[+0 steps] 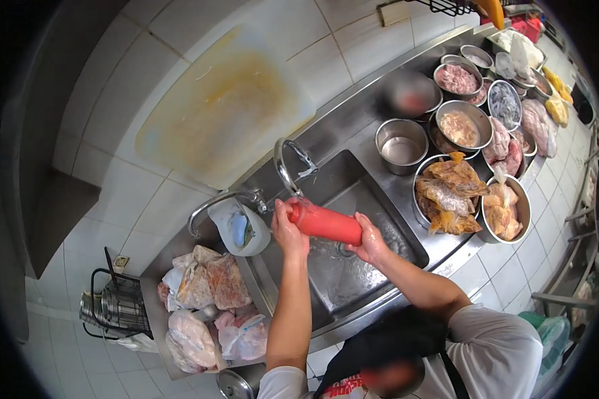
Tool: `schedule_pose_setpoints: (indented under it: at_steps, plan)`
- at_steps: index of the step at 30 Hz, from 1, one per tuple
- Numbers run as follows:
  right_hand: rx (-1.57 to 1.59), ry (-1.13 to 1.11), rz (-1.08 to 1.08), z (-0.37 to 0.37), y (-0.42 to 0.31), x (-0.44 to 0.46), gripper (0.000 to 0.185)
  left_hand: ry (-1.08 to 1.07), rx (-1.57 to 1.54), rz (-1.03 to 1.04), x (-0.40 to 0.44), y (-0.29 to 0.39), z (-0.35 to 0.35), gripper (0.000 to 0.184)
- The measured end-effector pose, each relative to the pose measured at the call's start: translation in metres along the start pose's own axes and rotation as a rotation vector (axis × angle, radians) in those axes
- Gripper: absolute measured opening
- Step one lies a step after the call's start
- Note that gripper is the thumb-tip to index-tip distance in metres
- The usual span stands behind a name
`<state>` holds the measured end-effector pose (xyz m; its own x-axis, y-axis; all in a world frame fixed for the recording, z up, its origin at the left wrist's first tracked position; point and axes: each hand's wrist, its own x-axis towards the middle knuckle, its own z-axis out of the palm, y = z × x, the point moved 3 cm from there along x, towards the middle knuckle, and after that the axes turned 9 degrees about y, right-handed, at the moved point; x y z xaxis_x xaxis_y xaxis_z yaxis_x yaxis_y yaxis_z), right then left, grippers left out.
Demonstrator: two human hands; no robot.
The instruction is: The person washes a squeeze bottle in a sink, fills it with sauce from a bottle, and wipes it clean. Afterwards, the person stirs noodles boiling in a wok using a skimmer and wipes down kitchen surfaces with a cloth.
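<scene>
A red squeeze bottle (pixel 329 224) lies nearly sideways over the sink (pixel 386 219), under the curved faucet (pixel 281 163). My left hand (pixel 290 231) is closed around its narrower left end, where water seems to run over it. At the other end, my right hand (pixel 371 243) grips the base with curled fingers. Both hands look wet. Just left of my left hand, a white plastic container (pixel 253 243) holds a blue item and something green. A second faucet (pixel 223 199) arches over that container.
Bagged meat (pixel 209 286) fills the left basin. On the right counter stand an unfilled-looking steel pot (pixel 401 147), a pot of browned poultry pieces (pixel 451 189), a pot of bagged chicken (pixel 502 209) and several bowls of meat. A stained cutting board (pixel 226 106) leans on the tiled wall.
</scene>
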<state>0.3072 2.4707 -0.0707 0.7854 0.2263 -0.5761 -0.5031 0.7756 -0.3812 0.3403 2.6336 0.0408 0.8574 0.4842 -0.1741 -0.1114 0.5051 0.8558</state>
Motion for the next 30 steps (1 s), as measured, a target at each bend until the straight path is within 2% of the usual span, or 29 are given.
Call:
schedule_pose_setpoints:
  at_steps: [1,4,5,7,8,10,12,13,16,17,20,21,24,26,27,28,30]
  plan:
    - [-0.005,0.02,-0.034,0.007,0.001,0.001,0.025,0.091,0.082,0.124,0.001,-0.002,0.001,0.031]
    - [-0.061,-0.07,-0.152,0.028,0.001,-0.008,0.027,0.16,-0.033,0.209,-0.02,-0.007,0.013,0.037]
    - [-0.16,-0.13,-0.188,0.027,0.004,-0.004,0.03,0.09,-0.026,0.216,-0.023,-0.017,0.01,0.045]
    - [-0.359,-0.261,-0.259,0.026,0.011,0.01,0.035,0.054,0.195,0.25,-0.02,-0.041,-0.008,0.051]
    - [-0.552,-0.309,-0.316,0.033,0.004,0.008,0.039,0.033,0.305,0.266,-0.02,-0.047,-0.013,0.053]
    - [-0.927,-0.392,-0.428,0.055,-0.016,-0.002,0.046,0.018,0.281,0.185,-0.021,-0.048,-0.02,0.06]
    - [-0.833,-0.523,-0.291,0.067,-0.017,0.013,0.053,-0.018,0.223,0.056,-0.017,-0.045,-0.027,0.065]
    - [-0.783,-0.59,-0.223,0.074,-0.016,0.018,0.056,-0.006,0.145,-0.003,-0.017,-0.045,-0.027,0.073]
    - [-0.81,-0.564,-0.235,0.085,-0.016,0.024,0.064,0.02,0.048,-0.022,-0.019,-0.035,-0.017,0.075]
    - [-0.808,-0.541,-0.334,0.083,-0.018,0.022,0.061,0.09,0.17,-0.012,-0.018,-0.036,-0.016,0.07]
    - [-0.795,-0.475,-0.633,0.077,-0.023,0.014,0.054,0.115,0.736,0.373,-0.011,-0.044,-0.008,0.065]
    - [-0.733,-0.481,-0.637,0.073,-0.024,0.014,0.052,0.098,0.656,0.509,-0.02,-0.034,0.013,0.062]
    - [-0.789,-0.403,-0.658,0.058,-0.025,0.009,0.054,0.06,0.879,0.449,-0.006,-0.026,0.038,0.059]
    - [-0.636,-0.438,-0.436,0.049,-0.019,0.0,0.058,-0.089,0.674,0.174,0.015,-0.016,0.054,0.061]
    - [-0.546,-0.426,-0.319,0.046,-0.016,0.001,0.059,-0.091,0.824,0.186,0.011,-0.002,0.066,0.058]
    - [-0.453,-0.411,-0.198,0.042,-0.012,0.001,0.06,-0.141,0.699,0.121,0.019,-0.011,0.067,0.056]
    - [-0.328,-0.392,-0.204,0.048,-0.018,0.0,0.059,-0.235,0.453,-0.007,0.037,-0.032,0.06,0.052]
